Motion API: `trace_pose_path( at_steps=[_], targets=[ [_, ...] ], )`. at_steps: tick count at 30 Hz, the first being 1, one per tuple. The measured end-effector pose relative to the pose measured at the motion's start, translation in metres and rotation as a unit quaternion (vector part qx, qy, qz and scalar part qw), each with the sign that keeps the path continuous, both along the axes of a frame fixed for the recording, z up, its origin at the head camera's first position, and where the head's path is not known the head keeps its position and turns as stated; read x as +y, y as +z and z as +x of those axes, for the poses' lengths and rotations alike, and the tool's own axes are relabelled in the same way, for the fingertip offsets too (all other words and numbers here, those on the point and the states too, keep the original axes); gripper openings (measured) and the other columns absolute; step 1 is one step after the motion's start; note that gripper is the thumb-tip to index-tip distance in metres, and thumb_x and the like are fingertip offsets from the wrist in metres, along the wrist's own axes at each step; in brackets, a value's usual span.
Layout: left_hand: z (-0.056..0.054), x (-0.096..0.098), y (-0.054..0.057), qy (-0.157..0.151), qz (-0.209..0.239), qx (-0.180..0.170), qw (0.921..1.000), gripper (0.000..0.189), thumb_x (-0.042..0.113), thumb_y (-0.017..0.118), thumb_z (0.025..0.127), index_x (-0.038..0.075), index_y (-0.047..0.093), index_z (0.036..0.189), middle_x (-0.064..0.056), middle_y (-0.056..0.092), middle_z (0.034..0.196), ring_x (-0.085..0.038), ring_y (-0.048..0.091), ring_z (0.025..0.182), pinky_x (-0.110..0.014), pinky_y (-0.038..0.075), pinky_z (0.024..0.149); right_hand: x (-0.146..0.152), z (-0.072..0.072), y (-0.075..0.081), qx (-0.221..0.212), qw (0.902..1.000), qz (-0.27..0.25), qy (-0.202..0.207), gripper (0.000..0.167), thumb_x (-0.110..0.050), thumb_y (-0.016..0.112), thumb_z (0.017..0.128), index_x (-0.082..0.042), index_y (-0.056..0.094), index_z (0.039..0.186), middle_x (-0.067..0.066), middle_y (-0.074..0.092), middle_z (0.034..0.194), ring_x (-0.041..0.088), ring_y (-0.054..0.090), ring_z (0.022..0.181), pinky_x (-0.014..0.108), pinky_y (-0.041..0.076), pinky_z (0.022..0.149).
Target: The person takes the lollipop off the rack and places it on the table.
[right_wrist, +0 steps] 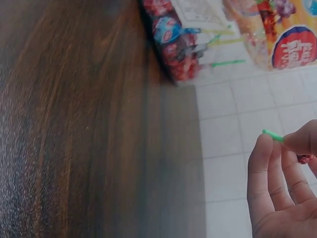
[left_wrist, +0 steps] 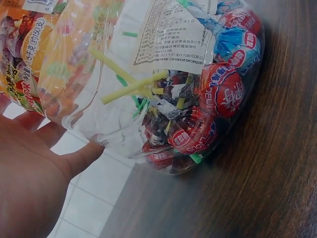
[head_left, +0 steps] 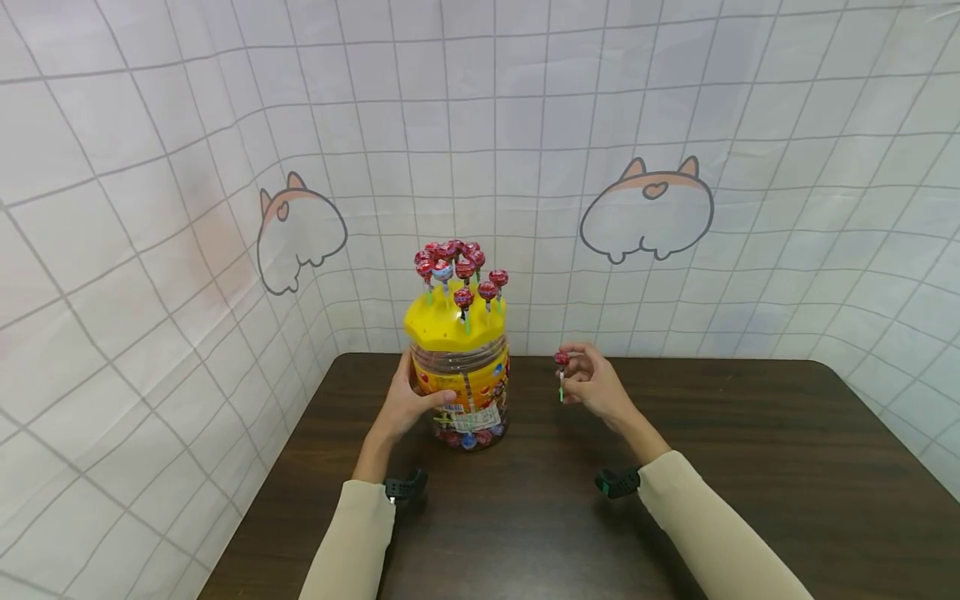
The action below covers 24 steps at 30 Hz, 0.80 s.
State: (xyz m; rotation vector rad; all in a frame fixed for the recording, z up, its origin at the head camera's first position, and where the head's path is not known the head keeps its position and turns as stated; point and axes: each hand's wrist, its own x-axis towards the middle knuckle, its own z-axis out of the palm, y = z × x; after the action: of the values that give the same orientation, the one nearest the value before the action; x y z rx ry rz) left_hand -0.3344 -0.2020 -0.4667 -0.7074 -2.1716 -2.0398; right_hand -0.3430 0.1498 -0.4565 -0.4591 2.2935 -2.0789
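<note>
Head view: left hand (head_left: 402, 404) grips the jar (head_left: 482, 387); to its right, right hand (head_left: 597, 387) pinches a lollipop (head_left: 562, 358), whose narrow stick (head_left: 561, 393) could slip if loosely held.

Left arm (head_left: 351, 537) reaches in from the near side, angled far and slightly right, and the right arm (head_left: 712, 517) slants far and left, kinda mirroring it. The left hand (head_left: 405, 406) is cupped, thumb (left_wrist: 84, 159) stretched out to the right, away from the fingers (left_wrist: 51, 133). The right hand (head_left: 594, 385), well apart from it, is doing a pinch, fingertips (right_wrist: 261, 151) bent lightly toward the thumb.
</note>
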Motion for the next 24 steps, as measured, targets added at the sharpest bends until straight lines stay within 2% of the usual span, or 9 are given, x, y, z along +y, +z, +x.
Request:
trace_pose_path(
  at_steps=[6,11,19,24],
  targets=[
    [0.0,0.001,0.001,-0.001,-0.002,0.001,1.0,0.088,0.022,0.083,0.087,0.029,0.028,0.155,-0.005,0.049,0.146,-0.023,0.054,0.13,-0.042,0.047,0.112,0.001,-0.007,-0.01,-0.016,0.9995,0.027,0.009,0.056,0.012,0.057,0.092,0.001,0.043,0.144,0.016,0.059,0.105,0.016,0.064,0.075,0.034,0.062,0.067],
    [0.001,0.0,0.001,-0.001,0.001,0.0,1.0,0.088,0.022,0.083,0.088,0.03,0.027,0.155,-0.005,0.048,0.146,-0.022,0.055,0.129,-0.038,0.049,0.11,0.0,-0.012,-0.019,-0.029,0.9968,0.073,0.014,0.055,0.009,0.058,0.093,-0.003,0.043,0.145,0.022,0.056,0.111,0.018,0.063,0.079,0.035,0.063,0.072],
    [0.001,0.0,0.0,-0.006,0.006,-0.002,1.0,0.093,0.025,0.084,0.086,0.032,0.025,0.157,-0.007,0.047,0.147,-0.023,0.055,0.129,-0.033,0.051,0.106,-0.006,-0.016,-0.025,-0.041,0.9934,0.107,0.004,0.055,0.01,0.059,0.094,-0.002,0.043,0.145,0.023,0.055,0.11,0.023,0.065,0.079,0.043,0.063,0.075],
    [0.0,0.0,-0.001,-0.011,0.009,0.003,0.9999,0.092,0.023,0.083,0.087,0.032,0.025,0.157,-0.007,0.047,0.147,-0.023,0.055,0.129,-0.034,0.052,0.106,-0.009,-0.022,-0.032,-0.047,0.989,0.14,-0.013,0.055,0.011,0.061,0.092,-0.003,0.045,0.144,0.018,0.057,0.106,0.022,0.064,0.08,0.036,0.06,0.069]
  ],
)
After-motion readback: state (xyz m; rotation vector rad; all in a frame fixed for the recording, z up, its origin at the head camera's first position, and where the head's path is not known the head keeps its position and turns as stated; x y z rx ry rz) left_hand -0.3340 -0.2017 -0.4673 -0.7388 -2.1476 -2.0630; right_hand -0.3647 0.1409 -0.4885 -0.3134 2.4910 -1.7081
